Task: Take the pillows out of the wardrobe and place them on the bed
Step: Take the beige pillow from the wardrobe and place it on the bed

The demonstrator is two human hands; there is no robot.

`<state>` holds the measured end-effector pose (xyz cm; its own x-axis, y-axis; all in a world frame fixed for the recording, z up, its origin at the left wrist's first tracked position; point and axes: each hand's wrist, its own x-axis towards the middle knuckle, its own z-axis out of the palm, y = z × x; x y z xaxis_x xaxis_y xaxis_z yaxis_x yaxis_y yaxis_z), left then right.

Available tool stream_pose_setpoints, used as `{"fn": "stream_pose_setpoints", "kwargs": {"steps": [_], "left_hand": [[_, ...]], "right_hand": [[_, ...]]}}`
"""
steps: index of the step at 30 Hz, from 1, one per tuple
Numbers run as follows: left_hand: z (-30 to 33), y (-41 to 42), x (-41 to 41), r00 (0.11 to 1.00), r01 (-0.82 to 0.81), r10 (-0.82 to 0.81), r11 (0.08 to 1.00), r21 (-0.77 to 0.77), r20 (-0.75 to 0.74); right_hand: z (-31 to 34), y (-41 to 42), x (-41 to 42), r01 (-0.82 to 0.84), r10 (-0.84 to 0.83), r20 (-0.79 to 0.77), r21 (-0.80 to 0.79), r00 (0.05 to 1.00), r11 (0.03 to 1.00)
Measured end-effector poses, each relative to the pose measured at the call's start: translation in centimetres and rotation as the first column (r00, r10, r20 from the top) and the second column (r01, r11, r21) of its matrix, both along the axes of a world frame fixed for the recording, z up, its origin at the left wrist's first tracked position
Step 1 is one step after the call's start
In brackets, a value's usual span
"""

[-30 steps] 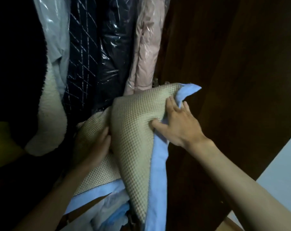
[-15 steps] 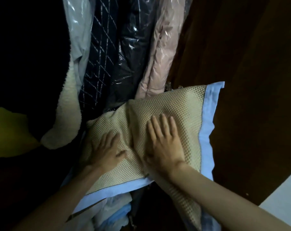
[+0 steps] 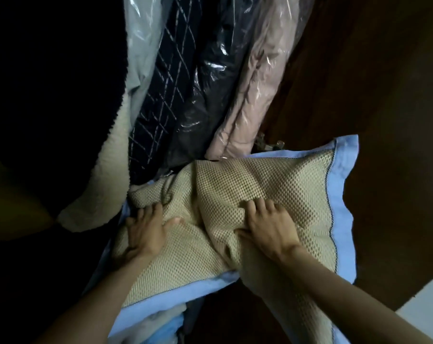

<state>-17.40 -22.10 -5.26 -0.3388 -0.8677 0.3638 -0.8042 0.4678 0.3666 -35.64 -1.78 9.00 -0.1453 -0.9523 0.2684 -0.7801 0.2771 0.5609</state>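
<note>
Two beige waffle-textured pillows with light blue borders lie at the bottom of the wardrobe, overlapping in the middle. My left hand [image 3: 148, 229] presses on the left pillow [image 3: 185, 264], its fingertips curled into the crumpled top edge. My right hand [image 3: 267, 227] rests on the right pillow [image 3: 285, 184], fingers bent and thumb pinching a fold of its cover. The lower part of the right pillow is hidden under my right forearm.
Garments hang just above the pillows: a pink jacket in plastic [image 3: 255, 95], a dark checked garment [image 3: 165, 100] and a cream fleece [image 3: 106, 175]. The dark wooden wardrobe door [image 3: 359, 83] stands to the right. More blue and white bedding [image 3: 160, 324] lies below.
The right pillow has dropped from standing on edge to lying flat. Both hands went from flat on the pillows to fingers curling into the covers.
</note>
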Motion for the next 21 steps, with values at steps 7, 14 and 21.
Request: {"fn": "stream_pose_setpoints", "kwargs": {"steps": [7,14,21], "left_hand": [[0.7,0.4,0.5,0.972,0.077,-0.079,0.997,-0.017,-0.221],[4.4,4.5,3.4,0.849,0.186,-0.174,0.982,-0.025,-0.499],[6.2,12.4,0.8,0.749,0.43,-0.377,0.902,-0.033,-0.546]], "right_hand": [[1.5,3.2,-0.9,0.048,-0.047,0.021,-0.039,0.999,0.998],[4.3,9.6,1.4,0.015,0.002,0.088,-0.193,0.996,0.981],[6.9,22.9,1.8,0.139,-0.128,0.065,-0.202,0.99,0.97]]}}
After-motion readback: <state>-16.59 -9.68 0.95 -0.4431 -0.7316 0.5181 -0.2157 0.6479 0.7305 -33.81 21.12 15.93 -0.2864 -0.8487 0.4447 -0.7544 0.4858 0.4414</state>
